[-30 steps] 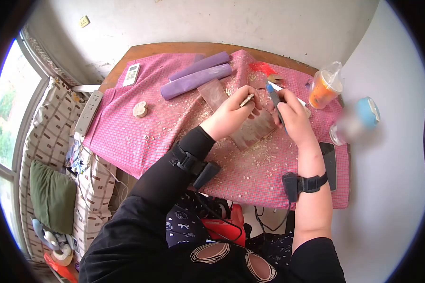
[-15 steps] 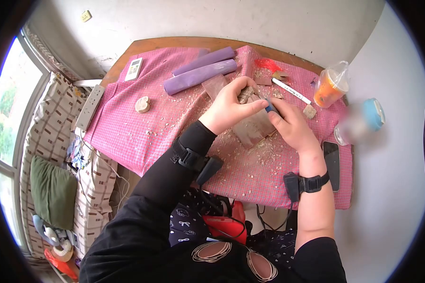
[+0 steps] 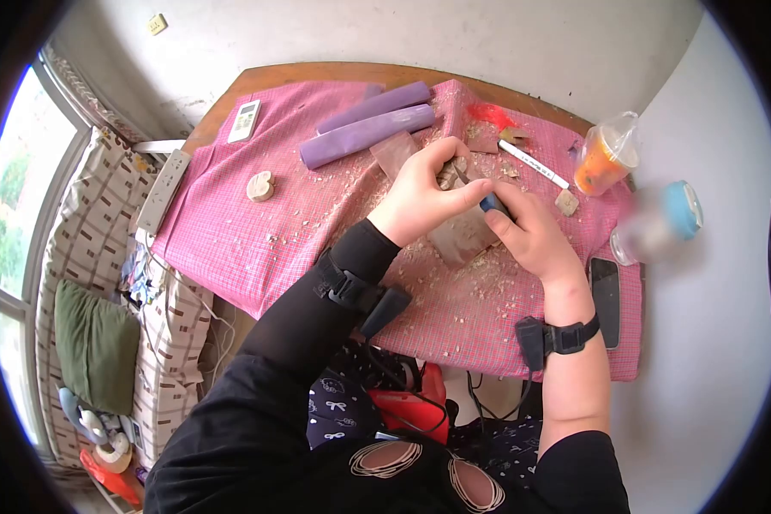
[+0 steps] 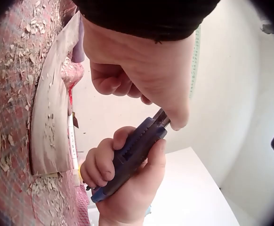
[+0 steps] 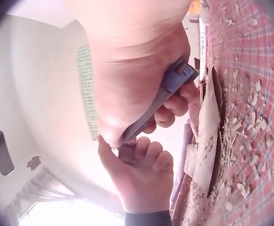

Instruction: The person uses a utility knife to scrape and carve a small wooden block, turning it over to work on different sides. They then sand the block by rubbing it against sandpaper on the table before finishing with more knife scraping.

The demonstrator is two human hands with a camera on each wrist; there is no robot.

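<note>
My right hand (image 3: 535, 236) grips a blue and dark utility knife (image 4: 134, 155), its blade end pointing toward my left hand (image 3: 421, 195). Curled around a small pale piece of wood (image 3: 447, 176), the left fingers hide most of it. In the left wrist view, the left thumb reaches over to the front end of the knife, right at the blade. Both hands are close together above a worn flat board (image 3: 459, 242) strewn with shavings.
Wood chips litter the pink checked cloth (image 3: 317, 206). Two purple rolls (image 3: 368, 137) lie behind, with a white marker (image 3: 533, 164), small wood block (image 3: 566, 202), orange cup (image 3: 606, 161), blue-lidded jar (image 3: 681, 210) and phone (image 3: 605, 300) rightward. A carved wooden piece (image 3: 260, 186) and remote (image 3: 244, 122) lie left.
The hands, apart a second ago, have come together. The knife has swung from upright to pointing at the wood in the left hand, and the left thumb has stretched out to it.
</note>
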